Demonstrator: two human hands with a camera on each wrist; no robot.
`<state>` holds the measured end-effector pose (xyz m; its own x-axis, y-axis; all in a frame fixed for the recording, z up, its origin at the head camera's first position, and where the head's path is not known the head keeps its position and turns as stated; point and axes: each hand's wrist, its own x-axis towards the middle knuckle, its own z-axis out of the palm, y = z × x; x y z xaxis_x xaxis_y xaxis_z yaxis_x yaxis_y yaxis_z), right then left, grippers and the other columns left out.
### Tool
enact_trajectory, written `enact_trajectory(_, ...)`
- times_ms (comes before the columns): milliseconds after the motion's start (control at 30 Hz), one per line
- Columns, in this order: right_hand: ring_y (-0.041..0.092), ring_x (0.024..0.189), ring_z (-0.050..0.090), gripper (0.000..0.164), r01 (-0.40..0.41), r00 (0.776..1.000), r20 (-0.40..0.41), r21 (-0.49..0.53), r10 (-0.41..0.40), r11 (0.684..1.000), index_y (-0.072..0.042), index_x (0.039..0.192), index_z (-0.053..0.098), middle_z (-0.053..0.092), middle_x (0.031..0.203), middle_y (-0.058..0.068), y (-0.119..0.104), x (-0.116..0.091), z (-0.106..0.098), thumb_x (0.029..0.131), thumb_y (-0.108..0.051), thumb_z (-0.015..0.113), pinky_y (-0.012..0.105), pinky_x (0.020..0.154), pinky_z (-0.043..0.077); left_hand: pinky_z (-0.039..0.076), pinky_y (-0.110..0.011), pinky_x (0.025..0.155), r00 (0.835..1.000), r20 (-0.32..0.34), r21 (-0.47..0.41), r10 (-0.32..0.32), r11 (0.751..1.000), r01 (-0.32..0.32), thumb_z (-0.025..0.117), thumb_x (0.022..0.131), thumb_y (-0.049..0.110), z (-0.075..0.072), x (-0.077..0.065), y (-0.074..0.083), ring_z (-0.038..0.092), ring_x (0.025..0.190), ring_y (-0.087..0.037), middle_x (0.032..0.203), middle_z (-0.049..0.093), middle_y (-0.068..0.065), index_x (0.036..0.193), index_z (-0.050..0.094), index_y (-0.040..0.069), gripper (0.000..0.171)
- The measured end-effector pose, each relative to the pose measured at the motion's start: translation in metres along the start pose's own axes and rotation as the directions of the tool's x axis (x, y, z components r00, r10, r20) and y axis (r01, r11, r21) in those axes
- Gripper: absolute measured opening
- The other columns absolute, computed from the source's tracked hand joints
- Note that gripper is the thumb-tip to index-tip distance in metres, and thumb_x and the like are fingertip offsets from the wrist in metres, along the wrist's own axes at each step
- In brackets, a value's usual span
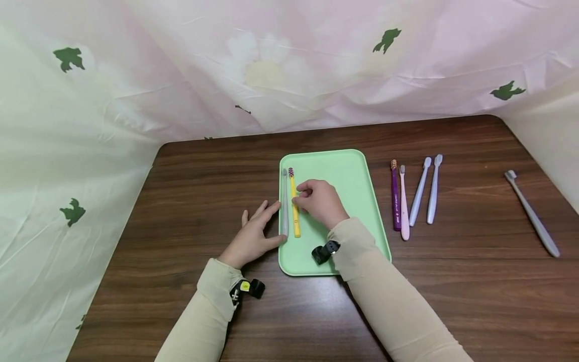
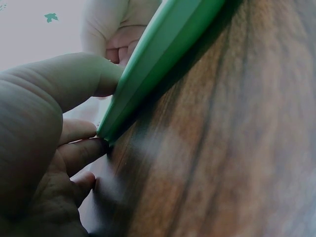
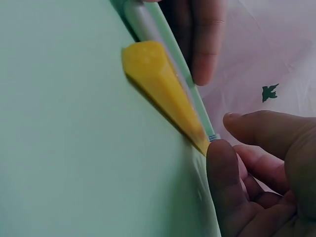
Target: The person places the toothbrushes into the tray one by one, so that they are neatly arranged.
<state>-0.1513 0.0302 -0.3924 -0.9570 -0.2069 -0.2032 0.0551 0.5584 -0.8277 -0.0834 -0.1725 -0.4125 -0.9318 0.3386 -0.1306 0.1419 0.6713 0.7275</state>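
On a light green tray lie a grey toothbrush, along the left rim, and a yellow toothbrush beside it. My right hand is over the tray, bent fingers at the yellow toothbrush's middle. In the right wrist view the thumb and a finger are parted, close to the far part of the yellow toothbrush. My left hand rests at the tray's left edge, fingers spread, thumb by the grey toothbrush's lower end. The left wrist view shows its fingers touching the tray's side.
Right of the tray lie a purple toothbrush, a pink toothbrush and two light blue toothbrushes. Another grey-blue toothbrush lies farther right. A patterned curtain hangs behind the dark wooden table.
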Motion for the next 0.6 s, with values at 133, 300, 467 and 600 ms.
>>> enact_trajectory(133,0.016,0.071,0.068,0.033,-0.001,1.0,-0.001,0.025,0.001,1.0,-0.007,0.121,0.069,0.068,0.094,0.004,0.002,-0.004,-0.006,0.092,-0.021,0.074,0.032,0.073,0.051,-0.013,-0.058,0.118,1.0,-0.001,-0.004,0.0,1.0,0.0,0.077,0.09,0.027,0.0,0.0,0.0,0.013,0.154,-0.024,0.161,0.035,-0.004,0.159,0.033,0.015,0.083)
enact_trajectory(300,0.017,0.071,0.069,0.033,-0.001,1.0,-0.009,0.048,0.001,0.999,-0.006,0.121,0.068,0.069,0.095,0.005,0.005,-0.008,-0.011,0.092,-0.02,0.073,0.034,0.074,0.052,-0.014,-0.056,0.118,1.0,-0.002,0.0,-0.008,1.0,0.008,0.076,0.09,0.028,0.0,0.0,-0.003,0.012,0.154,-0.022,0.161,0.035,-0.002,0.159,0.033,0.016,0.082)
enact_trajectory(467,0.018,0.07,0.07,0.032,0.003,1.0,-0.028,0.061,-0.001,0.998,-0.006,0.121,0.069,0.068,0.094,0.006,0.003,-0.01,-0.016,0.092,-0.02,0.073,0.033,0.072,0.051,-0.014,-0.055,0.118,1.0,-0.001,-0.002,-0.014,1.0,0.014,0.077,0.09,0.028,0.0,0.0,-0.003,0.012,0.154,-0.02,0.161,0.035,0.0,0.159,0.033,0.016,0.082)
enact_trajectory(600,0.018,0.07,0.07,0.033,0.002,0.999,-0.038,0.058,0.0,0.998,-0.006,0.121,0.069,0.068,0.095,0.006,0.003,-0.012,-0.021,0.092,-0.02,0.073,0.033,0.071,0.052,-0.014,-0.055,0.118,1.0,-0.001,-0.006,-0.012,1.0,0.012,0.076,0.09,0.029,0.0,0.001,-0.002,0.011,0.154,-0.02,0.161,0.034,0.0,0.159,0.033,0.017,0.082)
